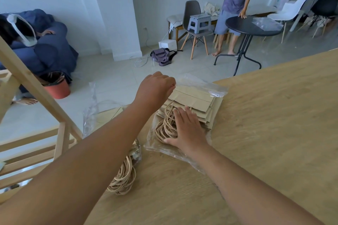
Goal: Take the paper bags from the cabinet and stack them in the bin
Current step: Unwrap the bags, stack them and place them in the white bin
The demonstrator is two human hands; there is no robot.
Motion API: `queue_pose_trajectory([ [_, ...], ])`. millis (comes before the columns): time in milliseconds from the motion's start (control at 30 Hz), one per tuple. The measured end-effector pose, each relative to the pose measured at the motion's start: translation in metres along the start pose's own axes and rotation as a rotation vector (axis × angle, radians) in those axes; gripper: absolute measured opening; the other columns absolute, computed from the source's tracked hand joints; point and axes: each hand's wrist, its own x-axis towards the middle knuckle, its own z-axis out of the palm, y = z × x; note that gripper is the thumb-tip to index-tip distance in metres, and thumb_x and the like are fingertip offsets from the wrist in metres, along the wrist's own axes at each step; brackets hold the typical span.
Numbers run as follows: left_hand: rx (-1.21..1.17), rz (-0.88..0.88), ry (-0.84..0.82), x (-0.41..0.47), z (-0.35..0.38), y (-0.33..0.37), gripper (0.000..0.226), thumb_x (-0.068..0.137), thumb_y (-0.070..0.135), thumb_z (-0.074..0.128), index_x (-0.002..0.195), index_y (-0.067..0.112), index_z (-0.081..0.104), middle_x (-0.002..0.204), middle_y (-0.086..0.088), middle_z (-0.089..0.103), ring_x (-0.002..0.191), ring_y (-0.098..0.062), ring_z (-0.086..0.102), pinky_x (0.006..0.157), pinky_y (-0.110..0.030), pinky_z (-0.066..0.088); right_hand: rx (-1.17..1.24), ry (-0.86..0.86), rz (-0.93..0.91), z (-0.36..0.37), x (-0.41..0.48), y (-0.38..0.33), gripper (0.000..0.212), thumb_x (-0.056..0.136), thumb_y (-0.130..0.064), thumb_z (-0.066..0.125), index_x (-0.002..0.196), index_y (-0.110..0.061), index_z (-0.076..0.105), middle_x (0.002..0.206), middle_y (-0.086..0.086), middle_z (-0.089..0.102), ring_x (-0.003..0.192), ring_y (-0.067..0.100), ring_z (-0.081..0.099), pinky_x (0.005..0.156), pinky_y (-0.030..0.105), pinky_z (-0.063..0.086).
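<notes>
On the near half of the frame, listed by size:

1. Wooden table [265,142], pale grain. It carries everything I am handling.
2. Wooden frame [36,89], slanted rail and slats, beside the table's left edge.
3. Blue sofa [53,47], far left on the floor, someone lying on it.
4. Round black table [252,26], far side of the room, with a standing person's hand resting on its rim.
5. Grey chair [192,16], with a grey step stool [200,23] on its seat.
6. Stack of paper bags [195,105], flat, brown, lying on my table near its far-left corner inside a clear plastic wrap [206,86]. The twine handles [165,128] are bunched at the near end.
7. Second bundle [122,179], also wrapped, overhanging the table's left edge, its handles toward me.
8. Orange-red bucket [58,89], on the floor by the sofa.
9. Purple bag [161,56], on the floor tiles.
10. My right hand [186,129], palm down, fingers spread flat, pressing on the handles of the stack.
11. My left hand [155,87], fingers curled, pinching the wrap at the stack's far end.
</notes>
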Motion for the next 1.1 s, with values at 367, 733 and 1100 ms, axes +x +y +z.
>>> queue_pose_trajectory([
  [367,0.015,0.006,-0.058,-0.009,-0.001,-0.001,0.015,0.095,0.019,0.059,0.097,0.013,0.072,0.086,-0.002,0.073,0.093,-0.026,0.059,0.069,-0.035,0.044,-0.11,-0.173,0.01,0.007,0.011,0.001,0.024,0.092,-0.043,0.058,0.087,-0.019,0.056,0.088,-0.002,0.057,0.11,0.024,0.044,0.094,0.042,0.028],
  [733,0.05,-0.044,-0.12,-0.011,-0.008,0.011,0.019,0.099,0.023,0.053,0.104,0.013,0.069,0.094,0.0,0.073,0.1,-0.024,0.055,0.076,-0.034,0.045,-0.023,-0.028,-0.059,-0.02,-0.008,0.021,0.009,0.092,-0.03,0.044,0.089,-0.021,0.043,0.069,-0.008,0.046,0.079,0.019,0.045,0.099,0.041,0.031],
  [1100,0.098,-0.089,-0.098,-0.009,-0.016,0.025,0.02,0.099,0.024,0.052,0.104,0.015,0.069,0.095,0.0,0.072,0.102,-0.022,0.056,0.073,-0.03,0.039,-0.052,-0.089,-0.063,-0.043,-0.03,0.04,0.031,0.093,-0.05,0.055,0.098,-0.019,0.053,0.097,-0.001,0.05,0.108,0.024,0.039,0.09,0.035,0.03],
])
